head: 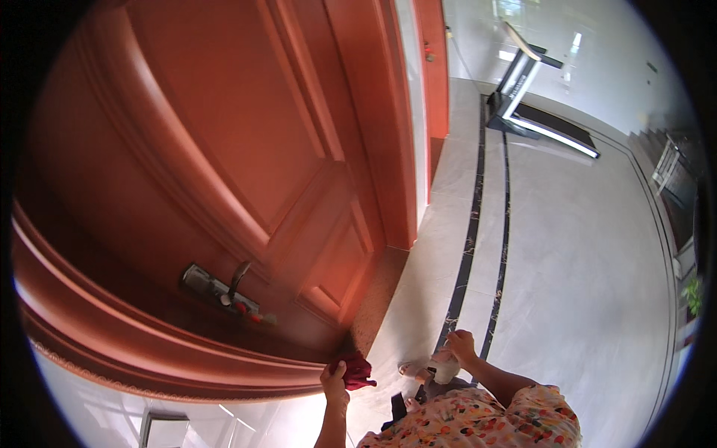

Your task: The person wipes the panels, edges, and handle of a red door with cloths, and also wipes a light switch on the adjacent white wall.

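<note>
My left hand [335, 382] grips a dark red cloth [356, 372] against the moulded edge of the reddish wooden door frame [280, 381]. My right hand [460, 343] is raised over the tiled floor with its fingers curled in; whether anything is between them cannot be made out. Before me stands the closed panelled door [213, 112], reddish brown, with a metal lever handle [237, 280] on a long plate at its lower left in the view. Small red and green items hang near the handle plate.
A treadmill [521, 101] stands on the grey tiled floor [571, 224] at the upper right. Another red door [437, 84] is farther along the wall. Stairs with a railing [669, 162] and a green plant [693, 295] are at the right rim.
</note>
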{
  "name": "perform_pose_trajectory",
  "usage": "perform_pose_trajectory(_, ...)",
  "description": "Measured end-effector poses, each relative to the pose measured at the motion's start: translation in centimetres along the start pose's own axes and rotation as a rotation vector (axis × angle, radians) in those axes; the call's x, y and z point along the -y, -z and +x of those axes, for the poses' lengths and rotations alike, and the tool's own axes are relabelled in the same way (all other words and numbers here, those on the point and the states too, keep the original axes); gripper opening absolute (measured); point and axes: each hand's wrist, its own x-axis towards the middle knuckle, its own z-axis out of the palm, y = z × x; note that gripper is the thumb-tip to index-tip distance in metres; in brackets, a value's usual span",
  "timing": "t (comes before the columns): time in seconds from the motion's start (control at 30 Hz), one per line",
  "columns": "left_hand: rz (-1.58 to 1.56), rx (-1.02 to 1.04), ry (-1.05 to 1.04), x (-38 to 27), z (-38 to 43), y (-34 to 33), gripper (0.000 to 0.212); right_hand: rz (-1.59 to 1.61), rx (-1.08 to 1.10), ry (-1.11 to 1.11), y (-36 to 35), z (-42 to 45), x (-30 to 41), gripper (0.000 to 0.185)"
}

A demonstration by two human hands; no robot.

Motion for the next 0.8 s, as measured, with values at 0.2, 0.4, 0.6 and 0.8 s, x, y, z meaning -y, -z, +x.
perform_pose_trajectory(0.2,-0.128,0.185,0.268,2.7,-0.4,-6.0,0.023,0.103,-0.164,-0.093,7.4,-1.1,-5.9,0.018)
perform_pose_trajectory(0.4,0.185,0.187,0.285,5.3,0.0,-10.2,0.023,0.195,-0.125,-0.075,9.5,1.4,-2.9,0.017)
perform_pose_trajectory(0.6,0.291,0.304,0.403,6.8,2.0,-18.7,0.026,0.273,-0.072,-0.019,14.7,9.4,-2.8,0.016)
perform_pose_trajectory(0.8,-0.077,0.434,0.392,5.4,4.2,-31.1,0.031,0.544,-0.237,-0.044,25.1,15.9,1.4,0.014)
